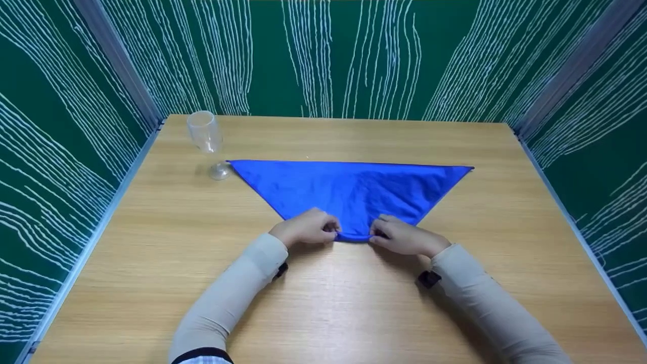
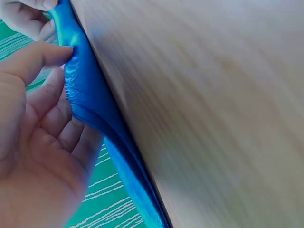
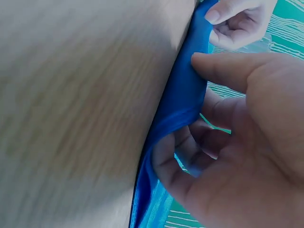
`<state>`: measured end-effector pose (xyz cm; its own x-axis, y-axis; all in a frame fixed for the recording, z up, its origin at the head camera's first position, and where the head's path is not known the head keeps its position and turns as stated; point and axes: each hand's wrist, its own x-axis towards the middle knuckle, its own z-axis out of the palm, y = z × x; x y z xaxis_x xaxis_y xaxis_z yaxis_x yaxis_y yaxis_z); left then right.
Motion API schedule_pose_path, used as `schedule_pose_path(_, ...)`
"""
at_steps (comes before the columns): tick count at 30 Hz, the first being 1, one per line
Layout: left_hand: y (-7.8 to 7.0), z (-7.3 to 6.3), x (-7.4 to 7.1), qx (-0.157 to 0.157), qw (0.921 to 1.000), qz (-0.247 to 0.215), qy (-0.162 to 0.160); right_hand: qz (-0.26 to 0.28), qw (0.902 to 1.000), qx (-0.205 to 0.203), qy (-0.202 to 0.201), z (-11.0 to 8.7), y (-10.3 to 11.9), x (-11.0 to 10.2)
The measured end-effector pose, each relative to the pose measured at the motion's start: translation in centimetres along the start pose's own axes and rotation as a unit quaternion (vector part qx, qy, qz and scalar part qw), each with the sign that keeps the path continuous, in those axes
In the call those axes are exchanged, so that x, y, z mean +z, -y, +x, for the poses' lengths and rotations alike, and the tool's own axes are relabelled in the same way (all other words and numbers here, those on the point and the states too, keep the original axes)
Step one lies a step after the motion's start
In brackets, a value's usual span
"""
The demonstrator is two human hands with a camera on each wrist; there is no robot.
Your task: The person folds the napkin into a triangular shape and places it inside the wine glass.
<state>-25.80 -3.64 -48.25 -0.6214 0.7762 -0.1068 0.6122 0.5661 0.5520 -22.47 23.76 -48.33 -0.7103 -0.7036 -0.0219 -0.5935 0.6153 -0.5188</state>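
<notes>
Backdrop: green walls [image 1: 268,55] streaked with white lines, enclosing a wood-grained table [image 1: 323,313].
Blue cloth [image 1: 313,187]: laid mid-table as a trapezoid, its long edge at the far side, its short near edge turned up.
Left hand [image 1: 307,227]: pinching the near edge at its left end.
Right hand [image 1: 405,237]: pinching the same edge at its right end.
Wine glass [image 1: 204,132]: upright beside the far left corner.
Fold in hand: apparently rolling or folding the near edge.
Next turn: seems to call for even tension at both ends.
</notes>
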Motion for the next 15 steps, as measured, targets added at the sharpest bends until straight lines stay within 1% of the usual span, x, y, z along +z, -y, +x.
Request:
schedule_pose_path(3,0.0,-0.1,0.0,-0.022,0.9995,-0.019,0.006,0.001,0.9999,0.009,0.009,0.3,-0.2,-0.2)
schedule_pose_path(7,0.0,-0.1,-0.1,-0.031,0.9986,-0.043,0.007,0.01,0.9992,0.029,0.027,0.6,-0.5,-0.3)
schedule_pose_path(11,0.0,0.0,-0.2,-0.023,0.999,-0.038,-0.002,0.031,0.9984,0.038,0.03,0.9,-0.7,-0.4)
schedule_pose_path(15,0.1,0.2,-0.1,-0.028,0.9993,-0.022,-0.011,0.064,0.9962,0.054,0.024,1.1,-0.8,-0.3)
